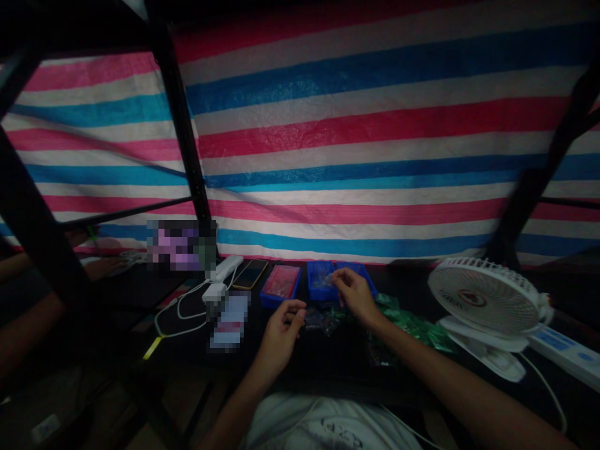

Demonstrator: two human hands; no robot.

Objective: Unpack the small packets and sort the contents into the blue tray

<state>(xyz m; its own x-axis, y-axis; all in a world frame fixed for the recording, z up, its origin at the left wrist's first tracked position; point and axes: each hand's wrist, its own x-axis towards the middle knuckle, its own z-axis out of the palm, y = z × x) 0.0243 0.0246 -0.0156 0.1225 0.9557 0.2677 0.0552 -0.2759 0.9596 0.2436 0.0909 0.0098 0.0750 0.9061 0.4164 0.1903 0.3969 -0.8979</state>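
Note:
My right hand (355, 295) reaches over a blue bin (315, 291) that holds small clear pieces. Its thumb and fingertips are pinched together; whatever is between them is too small to make out. Lower and to the left, my left hand (282, 332) is held with curled fingers, thumb close to the index finger, and its contents cannot be told. Beside its fingertips lie dark, clear plastic packets (319, 321). A second blue bin (269, 301) with a pink-red lining and small pieces stands just beyond my left hand.
Green shiny bags (417, 330) lie right of my right forearm. A white fan (482, 300) and a white power strip (567, 356) are farther right. To the left are a phone (251, 275), white cables (180, 315) and a blurred-out sheet. Another person's arm (28, 325) is at far left.

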